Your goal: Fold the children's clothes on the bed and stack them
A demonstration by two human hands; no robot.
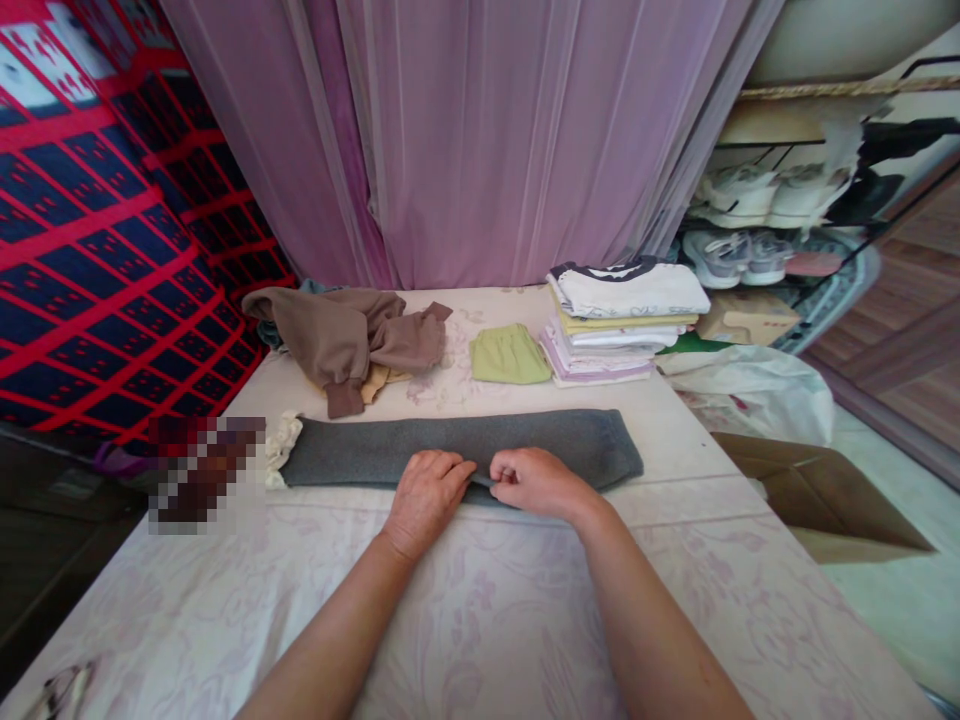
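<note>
A pair of dark grey trousers point(360, 450) lies folded lengthwise across the table, its gathered cream waistband point(282, 450) to the left. At the middle of the near edge, my left hand point(431, 500) has its fingers together over the cloth, gripping the edge. Just to its right, my right hand point(541, 483) is curled and pinches the same edge between thumb and fingers. A short bit of raised grey cloth shows between the two hands. The undersides of my fingers are hidden.
Behind the trousers lie a crumpled brown garment point(322, 335), folded green shorts point(510, 354) and a stack of folded clothes point(626, 325). A cardboard box point(825, 500) stands on the floor at right, below a shoe rack point(787, 140). A purple curtain point(487, 140) hangs behind.
</note>
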